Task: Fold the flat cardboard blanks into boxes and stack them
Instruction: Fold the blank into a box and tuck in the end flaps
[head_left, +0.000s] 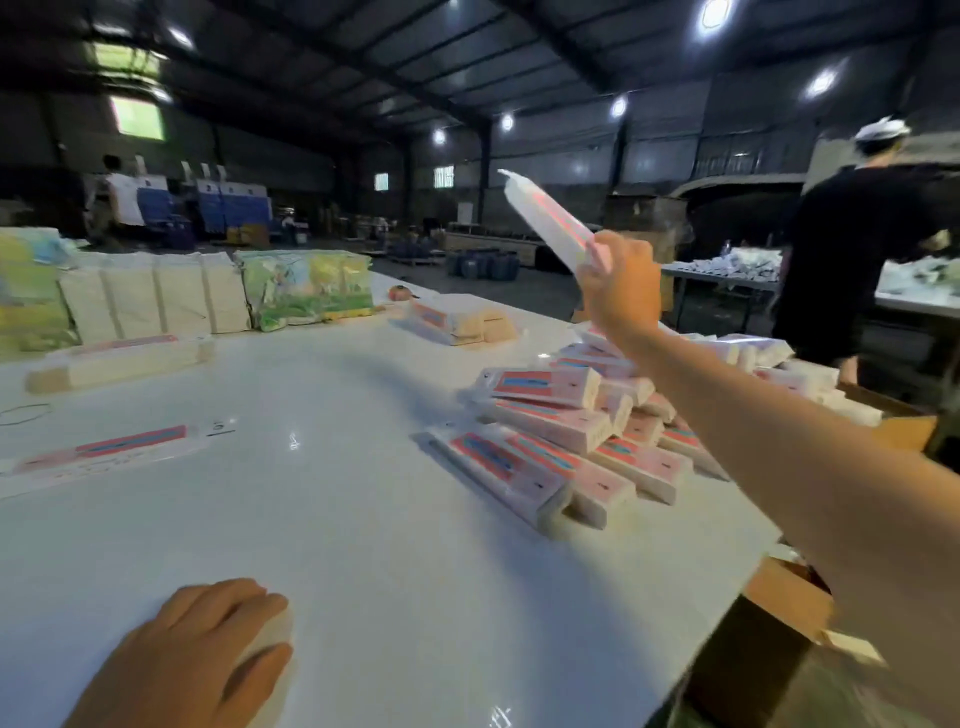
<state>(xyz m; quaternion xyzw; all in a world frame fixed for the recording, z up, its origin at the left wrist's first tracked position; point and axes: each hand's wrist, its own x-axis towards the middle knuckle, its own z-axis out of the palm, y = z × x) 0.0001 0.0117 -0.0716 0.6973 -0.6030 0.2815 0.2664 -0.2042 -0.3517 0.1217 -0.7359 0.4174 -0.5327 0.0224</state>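
My right hand (621, 291) is raised above the table's right side and grips a folded white and pink box (548, 221) by its lower end, the box pointing up and left. Below that arm lies a heap of folded pink and white boxes (571, 436). My left hand (192, 654) rests near the front edge of the white table (337, 519) with its fingers curled over something white and blurred that I cannot make out. One flat blank (104, 452) lies at the left, and a bundle of blanks (119, 361) sits behind it.
Wrapped packs of white and green cartons (171, 299) line the table's far left. Another small pack of blanks (460, 322) lies far centre. Open brown cartons (779, 613) stand off the right edge. A person in black (852, 260) works at a second table on the right.
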